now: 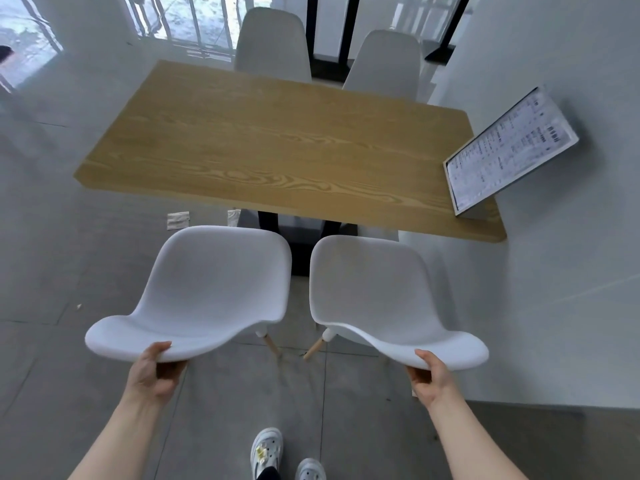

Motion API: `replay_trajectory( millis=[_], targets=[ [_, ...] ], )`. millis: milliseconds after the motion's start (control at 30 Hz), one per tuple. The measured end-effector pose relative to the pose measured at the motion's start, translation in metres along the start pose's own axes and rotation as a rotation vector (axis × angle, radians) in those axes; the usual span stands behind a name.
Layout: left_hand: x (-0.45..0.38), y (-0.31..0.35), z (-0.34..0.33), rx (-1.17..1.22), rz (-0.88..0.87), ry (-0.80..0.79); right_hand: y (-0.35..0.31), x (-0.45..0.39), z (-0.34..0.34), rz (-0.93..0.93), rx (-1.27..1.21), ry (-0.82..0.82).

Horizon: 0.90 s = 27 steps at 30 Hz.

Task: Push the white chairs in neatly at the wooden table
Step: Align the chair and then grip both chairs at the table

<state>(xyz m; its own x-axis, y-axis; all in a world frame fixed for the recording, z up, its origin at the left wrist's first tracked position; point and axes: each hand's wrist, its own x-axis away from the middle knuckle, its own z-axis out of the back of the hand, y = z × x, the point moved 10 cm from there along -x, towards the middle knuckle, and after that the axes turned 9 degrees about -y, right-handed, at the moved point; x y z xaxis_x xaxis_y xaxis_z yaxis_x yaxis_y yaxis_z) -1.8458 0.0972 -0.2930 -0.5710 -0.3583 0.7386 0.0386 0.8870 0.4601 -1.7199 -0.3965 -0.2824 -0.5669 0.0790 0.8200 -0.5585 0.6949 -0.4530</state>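
The wooden table [277, 147] stood in the middle, its right end touching the wall [554, 64]. On that right end a framed notice [509, 150] leaned tilted against the wall. Before the table's near edge two chairs stood side by side, just apart from each other: the left near chair [211, 289] and the right near chair [381, 296], their seat fronts close to the table's edge. Behind the table's far edge stood the left far chair [272, 43] and the right far chair [386, 64]. Under the table rose its base [301, 237]. A scrap of paper [178, 220] lay on the floor left of the base.
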Motion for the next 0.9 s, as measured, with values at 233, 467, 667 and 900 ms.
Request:
replay_trajectory(
  millis=[233,467,667,900],
  targets=[
    [0.005,-0.002,0.002,-0.022,0.006,0.032,0.011,0.011,0.016,-0.009,0.015,0.022],
    [0.006,-0.002,0.007,-0.072,0.023,0.091,0.013,0.019,0.010,-0.020,-0.008,0.034],
    [0.018,-0.003,-0.001,-0.061,0.008,0.152,0.018,0.019,0.028,-0.014,0.011,0.061],
    [0.042,0.004,-0.005,-0.076,-0.011,0.111,0.046,0.024,0.008,0.055,0.067,0.023]
  ],
)
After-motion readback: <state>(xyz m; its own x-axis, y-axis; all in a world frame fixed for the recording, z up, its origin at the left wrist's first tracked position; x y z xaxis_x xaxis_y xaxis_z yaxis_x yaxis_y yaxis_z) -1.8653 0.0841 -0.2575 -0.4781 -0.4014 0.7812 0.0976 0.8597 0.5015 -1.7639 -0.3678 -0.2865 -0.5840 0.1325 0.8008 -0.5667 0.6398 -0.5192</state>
